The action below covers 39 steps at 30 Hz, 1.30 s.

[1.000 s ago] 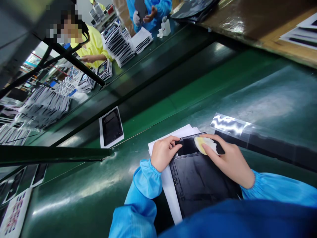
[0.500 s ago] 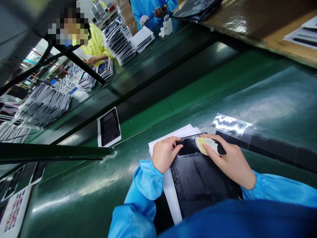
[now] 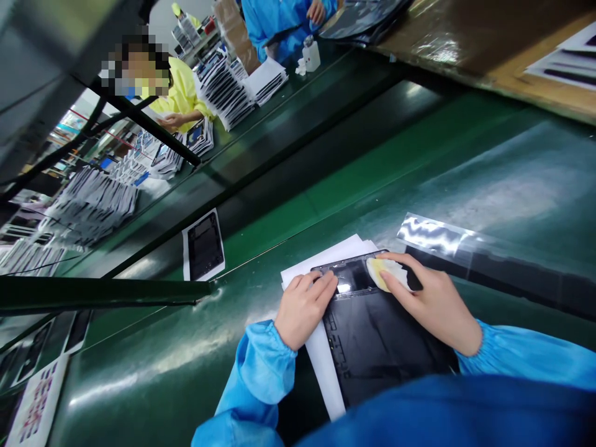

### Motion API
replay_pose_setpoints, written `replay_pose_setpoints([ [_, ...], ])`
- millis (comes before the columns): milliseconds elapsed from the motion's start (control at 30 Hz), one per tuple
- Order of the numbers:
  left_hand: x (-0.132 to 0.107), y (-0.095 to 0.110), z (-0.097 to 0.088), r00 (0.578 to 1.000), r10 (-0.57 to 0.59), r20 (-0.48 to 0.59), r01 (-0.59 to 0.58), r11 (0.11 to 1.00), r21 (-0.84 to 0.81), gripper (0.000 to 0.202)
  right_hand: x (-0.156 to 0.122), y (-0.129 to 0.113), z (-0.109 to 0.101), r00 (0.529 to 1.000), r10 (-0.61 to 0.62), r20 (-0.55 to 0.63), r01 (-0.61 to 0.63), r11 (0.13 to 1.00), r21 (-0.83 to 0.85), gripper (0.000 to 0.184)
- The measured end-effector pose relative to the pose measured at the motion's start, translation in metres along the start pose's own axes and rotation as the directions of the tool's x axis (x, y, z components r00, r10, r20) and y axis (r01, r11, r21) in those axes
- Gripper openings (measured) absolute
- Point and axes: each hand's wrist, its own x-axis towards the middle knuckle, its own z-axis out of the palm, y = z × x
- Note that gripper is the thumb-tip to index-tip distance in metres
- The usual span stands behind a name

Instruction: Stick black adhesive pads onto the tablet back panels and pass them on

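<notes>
Flat black panel point(image 3: 377, 347) on white paper point(image 3: 321, 366)

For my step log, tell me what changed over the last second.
The left hand slid back toward the person along the left edge of the dark panel, uncovering its far left corner. Nothing was picked up or let go. The right hand still presses the cloth on the panel's far end; the paper stayed put.

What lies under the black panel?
White paper sheets lie under the black panel, showing along its left and far edges. How far they reach beneath it is hidden.
</notes>
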Motion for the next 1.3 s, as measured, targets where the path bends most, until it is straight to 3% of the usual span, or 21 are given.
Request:
replay_pose_setpoints([
  [300,-0.015,0.004,-0.005,1.000,0.025,0.015,-0.023,0.992,-0.127,0.040,0.001,-0.001,-0.001,0.999,-0.040,-0.003,0.040,0.997,-0.062,0.030],
  [467,-0.012,0.007,0.005,0.999,-0.037,-0.029,0.035,0.997,-0.066,0.039,0.002,-0.011,0.013,0.971,-0.238,0.026,0.235,0.930,-0.282,0.032],
  [600,-0.005,0.007,0.007,0.995,-0.093,-0.029,0.092,0.995,-0.035,0.040,0.004,-0.017,0.024,0.934,-0.341,0.104,0.356,0.879,-0.317,0.027],
  [833,-0.014,0.013,-0.006,1.000,-0.006,0.000,0.006,0.991,-0.135,0.045,0.004,-0.023,0.030,0.945,-0.320,0.069,0.325,0.889,-0.324,0.024],
  [967,-0.012,0.015,-0.002,0.999,-0.049,-0.012,0.048,0.992,-0.120,0.044,0.003,-0.024,0.031,0.931,-0.352,0.097,0.364,0.882,-0.299,0.023],
  [1167,-0.007,0.014,0.007,0.989,-0.039,-0.143,0.024,0.995,-0.101,0.037,0.007,0.000,0.004,0.974,-0.223,-0.035,0.194,0.907,-0.375,0.030],
  [1300,0.000,0.012,0.014,0.987,-0.066,-0.149,0.053,0.994,-0.092,0.041,0.001,-0.001,0.005,0.973,-0.231,-0.011,0.213,0.912,-0.350,0.028],
])
